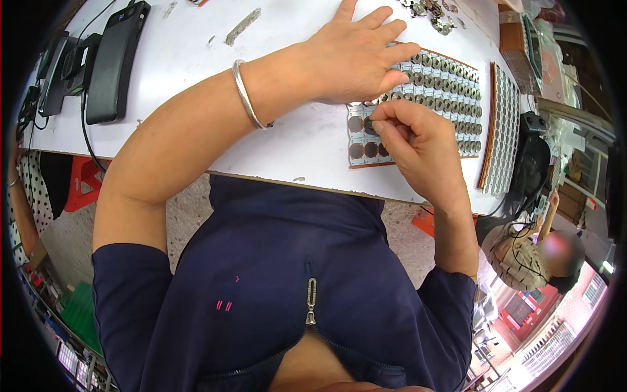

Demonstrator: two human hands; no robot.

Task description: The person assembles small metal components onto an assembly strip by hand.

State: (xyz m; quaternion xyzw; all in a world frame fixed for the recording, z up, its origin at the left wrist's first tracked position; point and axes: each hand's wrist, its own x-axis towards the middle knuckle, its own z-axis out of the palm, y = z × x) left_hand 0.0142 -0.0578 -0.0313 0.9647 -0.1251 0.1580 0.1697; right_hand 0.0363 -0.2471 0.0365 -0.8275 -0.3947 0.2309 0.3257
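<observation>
A panel printed in pale blue and white lies on the white table, with rows of small round metal pieces over most of it. Dark round spots show at its near left corner. My left hand reaches across its left side, palm down with fingers spread, the fingertips over the far left edge. At the near left corner, my right hand pinches thumb and forefinger together right by a dark spot. Whatever lies between those fingertips is too small and covered to make out.
Loose metal pieces are heaped at the far edge. Another filled panel lies to the right, beside a black object. A black power bank and cabled devices stand left. People sit on both sides.
</observation>
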